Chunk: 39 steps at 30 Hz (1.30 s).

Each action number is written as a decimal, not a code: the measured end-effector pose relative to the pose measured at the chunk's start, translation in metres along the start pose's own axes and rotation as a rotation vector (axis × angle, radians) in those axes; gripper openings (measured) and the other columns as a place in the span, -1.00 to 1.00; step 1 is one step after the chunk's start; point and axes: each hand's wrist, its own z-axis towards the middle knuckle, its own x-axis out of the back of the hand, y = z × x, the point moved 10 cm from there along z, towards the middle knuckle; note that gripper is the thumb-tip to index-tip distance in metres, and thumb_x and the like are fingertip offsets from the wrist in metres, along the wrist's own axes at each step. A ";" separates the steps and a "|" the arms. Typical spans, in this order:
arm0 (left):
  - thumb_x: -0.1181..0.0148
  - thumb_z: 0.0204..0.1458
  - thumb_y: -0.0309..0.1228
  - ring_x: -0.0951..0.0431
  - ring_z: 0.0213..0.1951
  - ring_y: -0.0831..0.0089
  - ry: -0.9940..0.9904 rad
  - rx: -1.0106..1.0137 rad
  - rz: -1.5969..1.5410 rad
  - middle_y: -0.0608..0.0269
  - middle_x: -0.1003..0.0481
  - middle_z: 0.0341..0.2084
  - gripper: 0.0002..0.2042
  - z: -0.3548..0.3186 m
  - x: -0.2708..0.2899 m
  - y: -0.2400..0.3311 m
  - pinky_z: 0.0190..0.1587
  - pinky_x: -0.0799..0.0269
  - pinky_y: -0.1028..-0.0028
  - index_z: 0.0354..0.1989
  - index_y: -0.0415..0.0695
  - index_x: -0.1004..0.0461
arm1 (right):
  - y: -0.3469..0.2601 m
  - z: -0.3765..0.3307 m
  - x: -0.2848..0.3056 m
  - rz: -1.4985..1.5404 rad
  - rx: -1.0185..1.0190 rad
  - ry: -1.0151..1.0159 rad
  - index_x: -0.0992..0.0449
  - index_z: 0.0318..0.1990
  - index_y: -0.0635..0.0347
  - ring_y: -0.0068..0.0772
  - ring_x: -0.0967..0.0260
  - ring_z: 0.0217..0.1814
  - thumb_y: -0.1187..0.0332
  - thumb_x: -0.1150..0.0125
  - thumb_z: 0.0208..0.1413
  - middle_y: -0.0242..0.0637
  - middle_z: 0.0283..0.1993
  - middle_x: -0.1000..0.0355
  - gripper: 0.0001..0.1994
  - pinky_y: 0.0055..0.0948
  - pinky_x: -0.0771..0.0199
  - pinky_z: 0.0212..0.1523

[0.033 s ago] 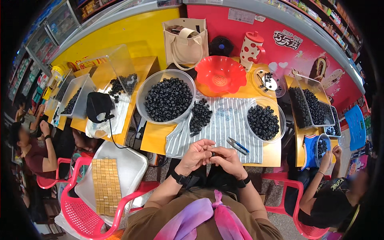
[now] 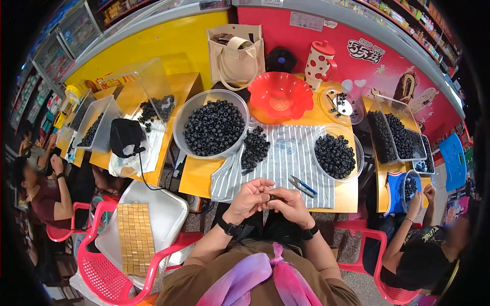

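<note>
My left hand [image 2: 247,200] and my right hand [image 2: 291,205] meet over the near edge of the table, fingertips pinched together. Between them a small black piece [image 2: 271,197] shows in part; the fingers cover the rest. A striped grey cloth [image 2: 301,166] lies just beyond, and on it, close to my right hand, rest blue-handled snips [image 2: 304,187]. Farther off is a loose pile of black ring-shaped pieces [image 2: 254,151]. More such pieces fill a large clear bowl [image 2: 179,133] on the left and a smaller clear tub [image 2: 359,164] on the right.
A red scalloped bowl [image 2: 282,94], a dotted cup [image 2: 318,64] and a canvas bag [image 2: 236,56] stand at the back. Side tables hold clear bins [image 2: 104,122] of black pieces. A pink chair [image 2: 109,273] is at my left; co-workers sit at both sides.
</note>
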 end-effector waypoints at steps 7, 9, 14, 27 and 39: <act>-0.30 0.00 -0.46 -0.52 -0.58 0.65 -0.079 0.106 0.026 0.21 -0.54 -0.39 -0.64 -0.004 0.001 -0.006 -0.60 -0.41 0.78 -0.05 -0.29 -0.37 | -0.030 -0.002 -0.005 -0.279 0.286 0.059 -0.53 -0.28 0.32 -0.41 -0.52 -0.41 0.53 -0.24 -0.03 -0.18 -0.46 -0.50 -0.87 -0.51 -0.44 -0.39; -0.30 0.00 -0.44 -0.54 -0.55 0.62 -0.098 0.108 0.014 0.21 -0.53 -0.39 -0.63 -0.003 0.001 -0.009 -0.59 -0.42 0.78 -0.03 -0.28 -0.38 | -0.035 -0.004 -0.004 -0.296 0.301 0.080 -0.54 -0.28 0.32 -0.41 -0.51 -0.42 0.54 -0.23 -0.02 -0.18 -0.48 -0.49 -0.87 -0.52 -0.44 -0.39; -0.21 0.08 -0.44 -0.55 -0.48 0.51 -0.044 0.078 -0.042 0.19 -0.53 -0.38 -0.69 0.000 -0.002 -0.007 -0.50 -0.46 0.65 -0.03 -0.28 -0.39 | -0.056 -0.015 0.066 -0.531 0.251 0.520 -0.50 -0.36 0.34 -0.45 -0.33 -0.56 0.53 -0.30 -0.07 -0.18 -0.55 -0.40 -0.88 -0.47 -0.33 -0.50; -0.18 0.00 -0.58 -0.43 -0.55 0.60 0.555 -0.571 1.256 0.21 -0.46 -0.44 -0.87 -0.027 0.004 0.089 -0.49 -0.34 0.56 -0.26 -0.29 -0.49 | -0.072 -0.039 0.189 -1.087 0.082 0.902 -0.45 -0.38 0.34 0.00 -0.37 -0.43 0.50 -0.30 -0.13 -0.06 -0.46 -0.38 -0.84 -0.20 -0.35 -0.39; -0.23 -0.10 -0.53 -0.47 -0.34 0.06 0.641 -0.495 1.776 0.05 -0.36 -0.36 -0.84 -0.009 -0.012 0.091 -0.33 -0.37 0.22 -0.29 -0.19 -0.50 | -0.074 -0.021 0.082 -0.910 0.315 0.569 -0.50 -0.32 0.33 -0.03 -0.36 -0.29 0.63 -0.22 -0.15 -0.09 -0.35 -0.37 -0.83 -0.26 -0.36 -0.28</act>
